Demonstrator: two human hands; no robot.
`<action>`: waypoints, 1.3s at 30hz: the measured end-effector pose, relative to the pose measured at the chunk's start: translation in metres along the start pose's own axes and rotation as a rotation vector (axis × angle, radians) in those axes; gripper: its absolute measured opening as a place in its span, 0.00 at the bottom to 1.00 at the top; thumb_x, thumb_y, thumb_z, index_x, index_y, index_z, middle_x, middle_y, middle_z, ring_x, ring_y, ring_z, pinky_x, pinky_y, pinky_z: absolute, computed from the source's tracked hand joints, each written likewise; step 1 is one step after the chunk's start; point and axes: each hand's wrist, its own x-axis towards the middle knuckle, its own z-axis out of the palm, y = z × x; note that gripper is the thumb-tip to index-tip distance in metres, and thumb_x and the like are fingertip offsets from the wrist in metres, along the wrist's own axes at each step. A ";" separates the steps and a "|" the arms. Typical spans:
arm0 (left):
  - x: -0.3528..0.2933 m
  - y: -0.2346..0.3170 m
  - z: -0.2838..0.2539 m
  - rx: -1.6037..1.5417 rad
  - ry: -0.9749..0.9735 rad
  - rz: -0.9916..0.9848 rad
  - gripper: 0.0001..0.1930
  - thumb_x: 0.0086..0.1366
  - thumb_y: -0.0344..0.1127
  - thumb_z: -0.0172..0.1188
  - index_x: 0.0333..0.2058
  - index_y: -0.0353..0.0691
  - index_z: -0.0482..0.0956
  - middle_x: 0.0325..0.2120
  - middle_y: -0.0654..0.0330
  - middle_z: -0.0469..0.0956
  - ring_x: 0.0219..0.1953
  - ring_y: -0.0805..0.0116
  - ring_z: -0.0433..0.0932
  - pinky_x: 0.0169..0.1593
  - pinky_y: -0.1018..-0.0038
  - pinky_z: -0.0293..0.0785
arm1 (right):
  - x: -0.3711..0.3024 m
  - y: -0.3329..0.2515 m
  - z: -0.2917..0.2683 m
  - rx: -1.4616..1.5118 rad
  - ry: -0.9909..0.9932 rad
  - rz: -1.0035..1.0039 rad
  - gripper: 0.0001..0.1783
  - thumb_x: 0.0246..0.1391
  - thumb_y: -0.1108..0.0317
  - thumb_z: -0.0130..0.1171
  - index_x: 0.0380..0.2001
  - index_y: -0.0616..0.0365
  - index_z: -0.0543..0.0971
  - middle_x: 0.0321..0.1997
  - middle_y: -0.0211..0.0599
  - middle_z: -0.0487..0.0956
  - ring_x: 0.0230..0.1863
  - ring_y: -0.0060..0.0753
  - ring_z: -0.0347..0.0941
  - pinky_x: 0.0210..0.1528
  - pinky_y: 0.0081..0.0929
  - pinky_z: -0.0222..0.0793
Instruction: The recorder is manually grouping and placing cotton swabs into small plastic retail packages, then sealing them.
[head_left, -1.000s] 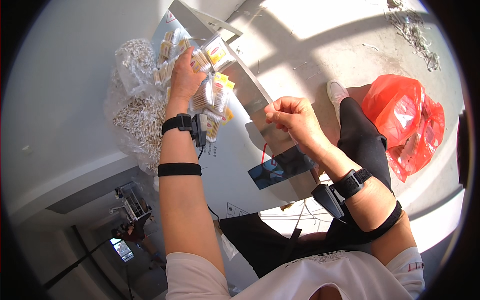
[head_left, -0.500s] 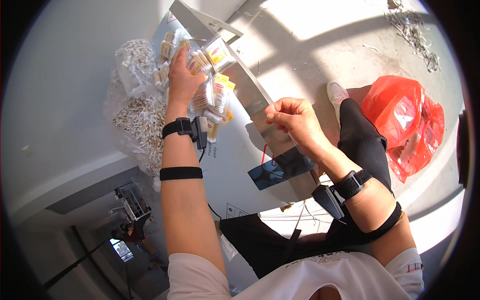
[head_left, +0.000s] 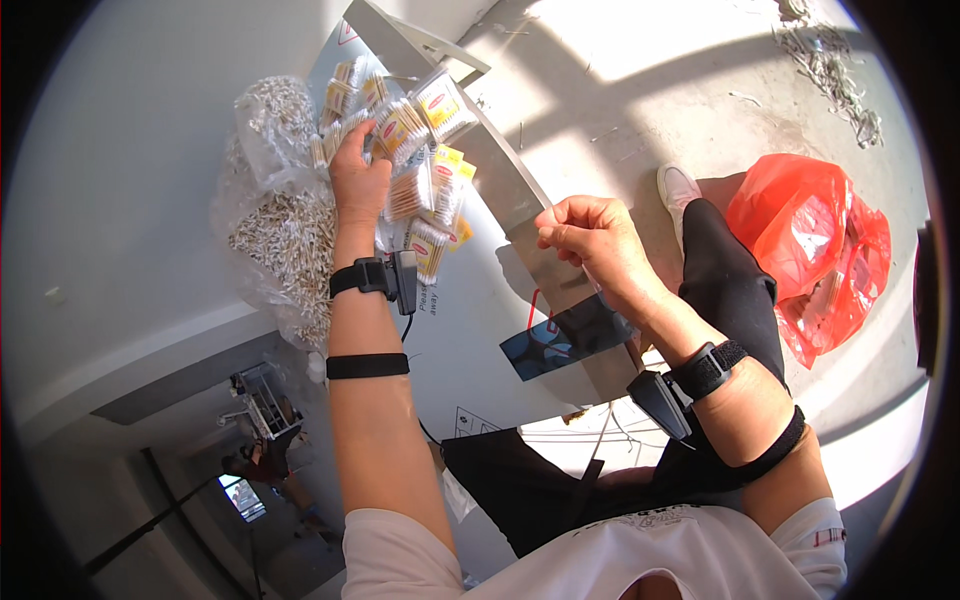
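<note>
At the far end of the table, my left hand rests at the near edge of a pile of flat clear packs of cotton swabs with yellow and red labels. Its thumb and forefinger are apart, beside one cotton swab pack; some fingertips are hidden against the pile. Another pack leans at the table's right edge, and a further one lies nearer me. Over the table's right edge hangs my right hand, thumb and fingers pinched together. Whatever may be between them is too small to make out.
Large clear bags of loose cotton swabs stand left of the table. A dark sheet lies at its right edge. On the floor to the right are a red plastic bag and a heap of white scraps.
My left hand has drawn back slightly toward me and its spread fingers have come down, uncovering more of the packs. My right hand stays pinched in nearly the same place.
</note>
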 end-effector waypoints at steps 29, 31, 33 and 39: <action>0.009 -0.004 0.001 0.198 -0.023 0.206 0.28 0.41 0.25 0.68 0.46 0.37 0.74 0.43 0.53 0.77 0.47 0.54 0.75 0.52 0.66 0.71 | 0.002 0.001 0.002 -0.031 -0.001 -0.010 0.03 0.53 0.74 0.58 0.28 0.57 0.80 0.25 0.25 0.79 0.24 0.12 0.65 0.27 0.12 0.59; 0.008 -0.006 -0.003 0.173 -0.003 0.228 0.26 0.41 0.25 0.68 0.44 0.37 0.75 0.42 0.54 0.77 0.46 0.55 0.75 0.51 0.66 0.71 | 0.002 0.000 0.002 -0.032 -0.001 -0.007 0.03 0.53 0.74 0.57 0.28 0.57 0.80 0.25 0.26 0.79 0.24 0.12 0.65 0.27 0.12 0.59; 0.008 -0.011 -0.008 0.171 0.006 0.194 0.16 0.44 0.24 0.67 0.35 0.36 0.77 0.35 0.57 0.79 0.38 0.60 0.76 0.44 0.70 0.73 | 0.000 0.000 0.002 -0.025 0.005 -0.005 0.03 0.53 0.75 0.57 0.28 0.57 0.80 0.25 0.26 0.79 0.24 0.12 0.65 0.27 0.12 0.59; 0.012 -0.011 0.004 0.042 -0.118 0.079 0.04 0.51 0.26 0.63 0.25 0.34 0.76 0.21 0.59 0.77 0.22 0.69 0.74 0.30 0.74 0.71 | 0.000 -0.001 0.000 -0.017 0.003 -0.008 0.03 0.53 0.75 0.57 0.28 0.58 0.80 0.25 0.26 0.79 0.24 0.12 0.65 0.27 0.12 0.59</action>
